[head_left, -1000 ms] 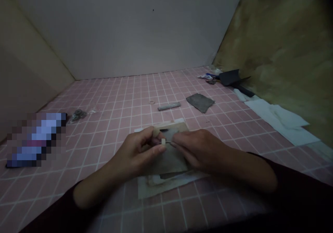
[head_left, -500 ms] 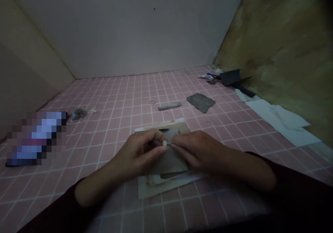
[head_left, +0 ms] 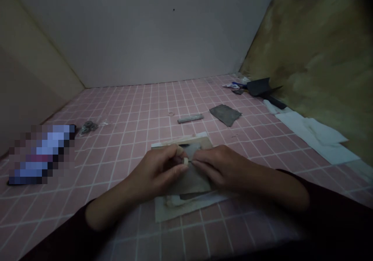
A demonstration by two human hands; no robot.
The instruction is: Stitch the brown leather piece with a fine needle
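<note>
Near the middle of the view, my left hand pinches a small pale ring-like piece between thumb and fingers. Just to its right, my right hand is closed on a thin dark tool, whose tip points at the pale piece; most of the tool is hidden by the fingers. A grey sheet lies under both hands, on top of paper sheets. Whether the tool's tip touches the pale piece is too small to tell.
Behind the hands lie a grey roll, a pale ring and a dark grey cloth piece. A phone and dark rings are at the left. White papers and a black scoop line the right wall.
Both hands keep nearly the same place. The pale piece in my left fingers has shifted very slightly to the right.
</note>
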